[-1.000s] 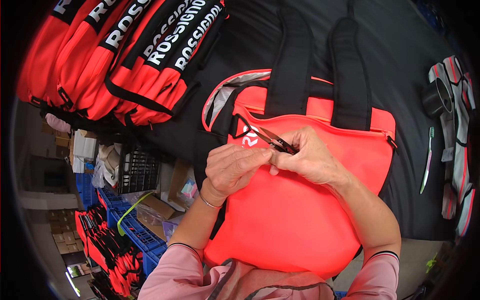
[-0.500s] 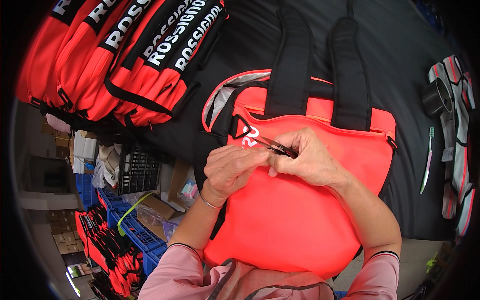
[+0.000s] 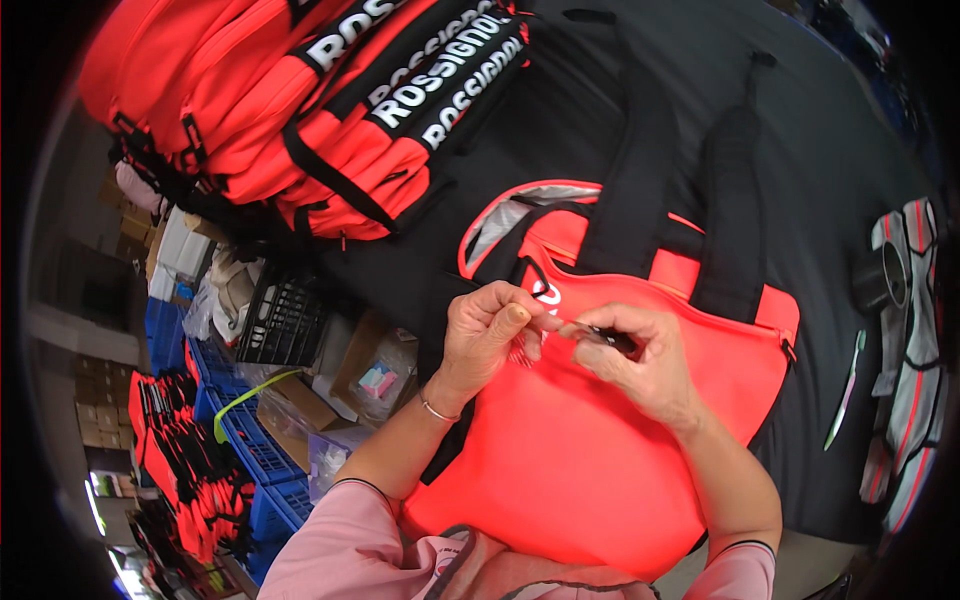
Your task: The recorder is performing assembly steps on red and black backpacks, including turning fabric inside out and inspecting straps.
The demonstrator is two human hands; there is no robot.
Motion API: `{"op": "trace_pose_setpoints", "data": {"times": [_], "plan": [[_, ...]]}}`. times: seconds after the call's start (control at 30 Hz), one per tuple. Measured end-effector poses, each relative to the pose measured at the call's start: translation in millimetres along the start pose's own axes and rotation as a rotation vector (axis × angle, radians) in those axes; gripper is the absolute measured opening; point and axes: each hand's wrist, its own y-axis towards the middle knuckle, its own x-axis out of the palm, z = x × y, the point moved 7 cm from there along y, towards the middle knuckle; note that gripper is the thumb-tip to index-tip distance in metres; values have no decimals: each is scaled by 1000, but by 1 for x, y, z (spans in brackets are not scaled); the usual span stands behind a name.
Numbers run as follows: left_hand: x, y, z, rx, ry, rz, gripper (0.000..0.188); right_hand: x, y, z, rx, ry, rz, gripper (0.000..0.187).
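Observation:
A bright red backpack [image 3: 600, 450] with black shoulder straps [image 3: 640, 170] lies in front of me, its top partly unzipped with a silvery lining showing. Above the upper left of its red panel, my left hand [image 3: 487, 338] is closed in a pinch; whatever the fingertips hold is too small to make out. My right hand [image 3: 645, 365] is wrapped round small dark snips [image 3: 612, 340], most of them hidden by the fingers. The fingertips of both hands nearly meet. Just beyond the left fingers sits a black ring [image 3: 540, 278] on the backpack.
Several red and black bags [image 3: 300, 120] are stacked at the far left of the black-covered table [image 3: 800, 160]. A toothbrush [image 3: 846, 390], a dark cup-like cylinder [image 3: 885, 275] and grey straps with red stripes [image 3: 905, 380] lie right. Blue crates [image 3: 240, 420] and a black basket [image 3: 285, 310] stand lower left.
The view has shifted, so the bags and backpack sit lower and further right. My hands have drawn slightly apart, and the snips' blades, visible before, are now mostly covered by my right fingers.

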Motion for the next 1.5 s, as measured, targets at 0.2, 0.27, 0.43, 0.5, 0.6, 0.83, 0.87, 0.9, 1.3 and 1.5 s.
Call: {"op": "trace_pose_setpoints", "data": {"times": [0.2,0.27,0.43,0.5,0.6,0.83,0.87,0.9,1.3,1.5], "plan": [[-6,1,-4,-28,-135,16,24,3,-3,-11,-369,-206,90,34],[-5,1,-5,-44,-111,3,24,1,-4,-14,-342,-249,261,30],[-1,2,-3,-47,-53,28,26,0,-5,-12,-337,-291,348,27],[1,3,-3,-50,-55,34,25,1,-5,-13,-357,-423,353,26],[1,2,-5,-59,-57,46,23,3,-5,-17,-425,-547,340,29],[-2,1,-6,-25,-28,35,19,7,-4,-22,-494,-635,342,26],[-1,1,-7,-26,-31,33,19,7,-5,-22,-507,-648,349,26],[0,2,-7,-17,-29,28,19,6,-5,-22,-505,-651,351,26],[1,2,-5,2,-3,27,20,9,-5,-26,-603,-753,358,28],[1,2,-5,11,-5,18,20,9,-6,-27,-635,-781,351,29]]}}
